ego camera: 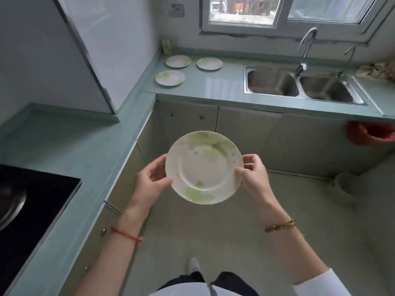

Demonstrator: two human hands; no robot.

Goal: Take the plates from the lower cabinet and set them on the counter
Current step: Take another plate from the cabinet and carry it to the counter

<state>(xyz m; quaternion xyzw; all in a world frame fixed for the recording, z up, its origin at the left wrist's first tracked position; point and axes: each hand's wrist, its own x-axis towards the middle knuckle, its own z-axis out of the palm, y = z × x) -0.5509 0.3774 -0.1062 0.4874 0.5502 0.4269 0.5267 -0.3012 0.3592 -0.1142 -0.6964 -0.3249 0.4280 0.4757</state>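
Scanning from 9 o'clock: black hob (32, 210) sunk into green tabletop (64, 150). Pinched at its 9 o'clock rim by left hand (150, 180), thumb on upper face, fingers curled behind: held plate (204, 167), in mid-air at centre, above the floor. Beyond, at 12 o'clock, flat on tabletop, none touching: front plate (170, 77), back-left plate (178, 61), back-right plate (209, 63). Pinched likewise at 3 o'clock rim by right hand (252, 174). Double sink (271, 82) at 2 o'clock.

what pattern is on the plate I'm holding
White plate with pale green leaf prints, head view.
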